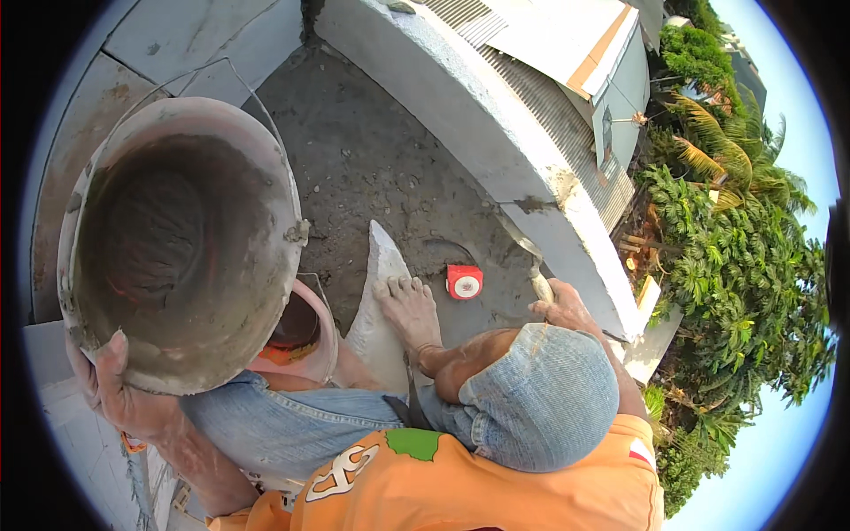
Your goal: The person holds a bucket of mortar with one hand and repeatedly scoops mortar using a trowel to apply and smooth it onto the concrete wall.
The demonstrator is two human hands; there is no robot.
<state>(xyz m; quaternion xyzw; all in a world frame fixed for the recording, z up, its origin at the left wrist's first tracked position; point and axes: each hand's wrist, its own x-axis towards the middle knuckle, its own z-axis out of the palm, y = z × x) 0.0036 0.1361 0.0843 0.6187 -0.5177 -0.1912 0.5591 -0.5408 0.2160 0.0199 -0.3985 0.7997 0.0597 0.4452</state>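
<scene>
My left hand grips the lower rim of a large mortar bucket, thumb over the edge. The bucket is tilted so that its mouth faces me; wet grey mortar coats its inside, and its thin wire handle stands up. On the right, my right hand is closed around the handle of a trowel. The trowel's narrow blade lies along the base of the low wall, where wall meets floor. A red tape measure with a white round centre rests on the floor left of the trowel.
Behind the large bucket stands a smaller pink bucket with something dark inside. My bare foot is on a pale pointed slab. Rough grey mortar floor stretches ahead. Beyond the wall are a corrugated roof and trees.
</scene>
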